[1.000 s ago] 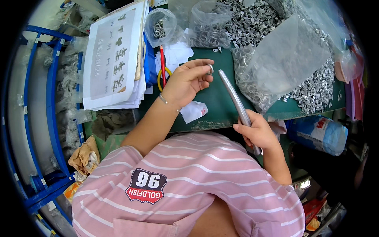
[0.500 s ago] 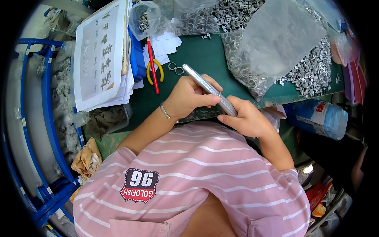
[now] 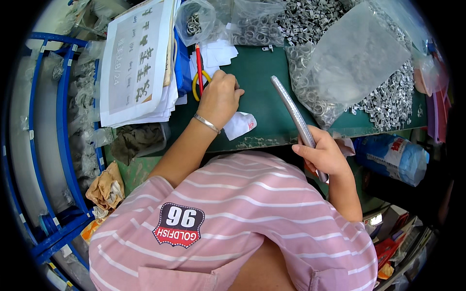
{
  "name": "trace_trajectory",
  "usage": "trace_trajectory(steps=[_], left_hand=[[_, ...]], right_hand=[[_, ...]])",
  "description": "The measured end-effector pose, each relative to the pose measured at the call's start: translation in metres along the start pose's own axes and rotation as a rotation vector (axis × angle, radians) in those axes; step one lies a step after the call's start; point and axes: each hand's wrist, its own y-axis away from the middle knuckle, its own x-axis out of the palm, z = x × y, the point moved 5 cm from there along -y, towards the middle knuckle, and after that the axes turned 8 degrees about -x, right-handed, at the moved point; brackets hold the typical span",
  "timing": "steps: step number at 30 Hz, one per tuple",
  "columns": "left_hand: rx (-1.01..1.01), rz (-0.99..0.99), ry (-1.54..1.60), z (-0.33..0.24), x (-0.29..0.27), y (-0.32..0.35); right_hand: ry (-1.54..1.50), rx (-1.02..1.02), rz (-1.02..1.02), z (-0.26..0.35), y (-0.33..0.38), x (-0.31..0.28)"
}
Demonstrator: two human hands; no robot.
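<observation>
My right hand point(image 3: 321, 151) is closed around the lower part of a silver ring sizing stick point(image 3: 289, 102) with marks along its length; the stick points up and slightly left, over the table's front edge. On the green tabletop my left hand point(image 3: 219, 98) is curled, knuckles up, fingertips mostly hidden; whatever it may pinch I cannot make out. Just past it lie yellow-handled pliers point(image 3: 195, 86), partly covered by the hand, and a red pen point(image 3: 199, 68) across them. A small white paper slip point(image 3: 240, 125) with red marks lies beside my left wrist.
Paper sheets point(image 3: 138, 63) stand by a blue bin point(image 3: 182, 68) at the left. Bags of metal rings point(image 3: 313, 92) and a heap of small metal pieces point(image 3: 388, 97) fill the far right. White paper cards point(image 3: 218, 52) lie behind the pen. A blue package point(image 3: 391, 157) sits below the table's right edge.
My left hand has let go of the stick and moved left to where two loose rings lay, now covered. The stick, in my right hand alone, stands steeper. The white slip has come into view.
</observation>
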Motion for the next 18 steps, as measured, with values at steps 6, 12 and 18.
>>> trace_trajectory(steps=[6,12,18], left_hand=[[0.047,0.003,-0.025,0.001,0.002,0.002],[-0.356,0.43,1.0,-0.016,0.009,0.001],[-0.438,0.531,1.491,-0.027,0.018,0.008]], right_hand=[[-0.003,0.005,0.009,0.003,-0.001,0.002],[0.022,0.008,0.02,0.002,-0.002,0.006],[0.251,-0.076,0.02,0.005,-0.004,0.01]])
